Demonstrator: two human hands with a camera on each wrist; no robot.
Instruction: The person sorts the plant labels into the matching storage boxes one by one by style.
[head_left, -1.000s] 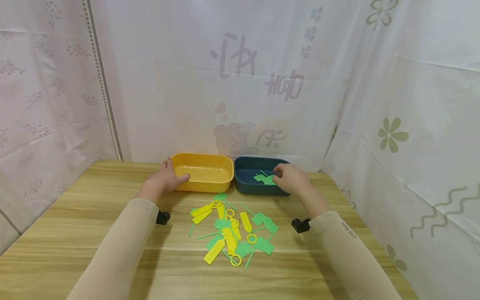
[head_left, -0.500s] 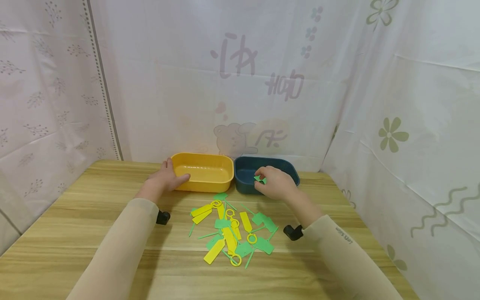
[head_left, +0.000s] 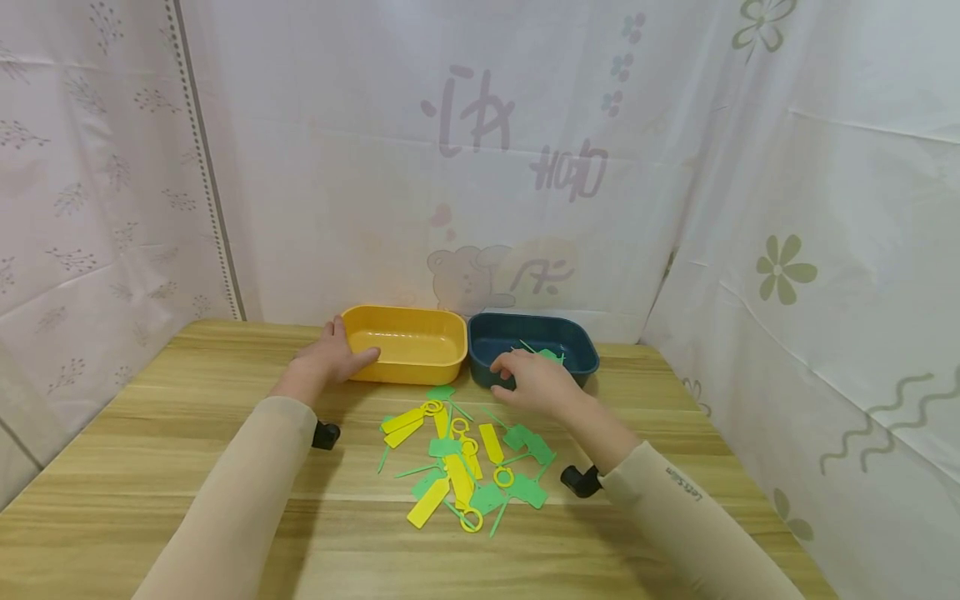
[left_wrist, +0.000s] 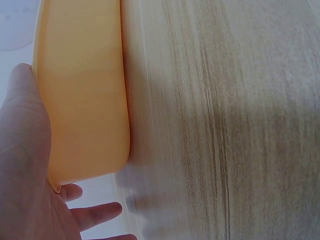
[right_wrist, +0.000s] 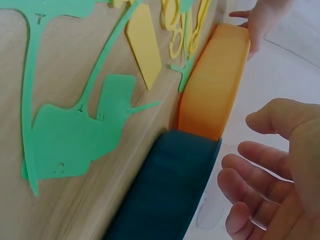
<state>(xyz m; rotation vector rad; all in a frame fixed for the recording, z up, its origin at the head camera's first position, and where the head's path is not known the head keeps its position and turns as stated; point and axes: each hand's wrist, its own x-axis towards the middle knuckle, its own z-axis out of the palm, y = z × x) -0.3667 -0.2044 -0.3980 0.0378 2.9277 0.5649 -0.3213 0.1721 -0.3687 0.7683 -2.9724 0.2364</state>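
My left hand (head_left: 326, 354) rests at the left end of a yellow plastic box (head_left: 405, 372), thumb along its rim, other fingers spread past the corner in the left wrist view. My right hand (head_left: 540, 382) hovers by the front rim of a dark blue box (head_left: 588, 365). Loosely curled fingers with nothing between them show in the right wrist view. A few green tags (head_left: 551, 356) lie inside the blue box, partly hidden by that hand. Before the boxes, thin-stemmed green tags (head_left: 529, 492) and yellow tags with ring ends (head_left: 429, 503) lie in a loose, overlapping pile.
Both boxes stand side by side at the back of a wood-grain table (head_left: 360, 554). Right behind them hangs a pale printed curtain (head_left: 360, 208), which also closes off both sides. A black wrist-camera mount (head_left: 581, 481) sticks out below my right sleeve.
My right hand has moved left and toward me, from over the blue box to its front rim. The green seen at its fingers is no longer there. My left hand stays put.
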